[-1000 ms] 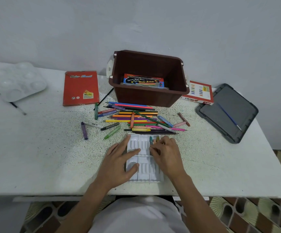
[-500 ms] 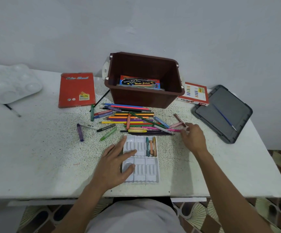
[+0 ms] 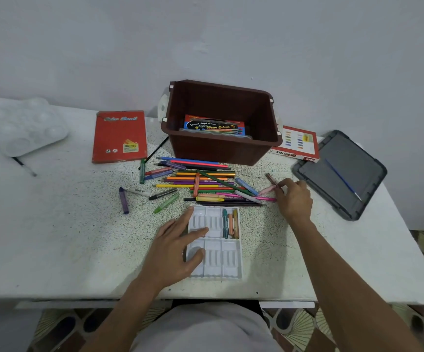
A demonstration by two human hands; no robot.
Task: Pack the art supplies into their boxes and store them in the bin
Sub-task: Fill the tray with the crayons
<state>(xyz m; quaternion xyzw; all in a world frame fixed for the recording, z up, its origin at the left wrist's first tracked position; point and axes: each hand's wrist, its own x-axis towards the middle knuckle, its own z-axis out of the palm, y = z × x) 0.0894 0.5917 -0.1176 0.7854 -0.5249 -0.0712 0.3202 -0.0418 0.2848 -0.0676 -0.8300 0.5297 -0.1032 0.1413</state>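
A white plastic pastel tray (image 3: 227, 260) lies near the table's front edge, with three pastels (image 3: 230, 223) in its upper right slot. My left hand (image 3: 178, 247) rests flat on the tray's left side. My right hand (image 3: 293, 198) is at the right end of the pile of coloured pencils and pastels (image 3: 200, 184), its fingertips pinching a brown pastel (image 3: 272, 179). A pink pastel (image 3: 266, 190) lies just beside those fingers. The brown bin (image 3: 221, 148) stands behind the pile and holds a water colour box (image 3: 213, 125).
A red colour pencil box (image 3: 119, 135) lies left of the bin, an oil pastels box (image 3: 297, 143) to its right. The grey bin lid (image 3: 340, 174) carries a blue brush. A white palette (image 3: 25, 125) and a brush sit far left. Loose pastels (image 3: 166, 203) lie left of the tray.
My right hand left the tray, reached right to the end of the pile and closed its fingertips on the brown pastel. My left hand stayed on the tray.
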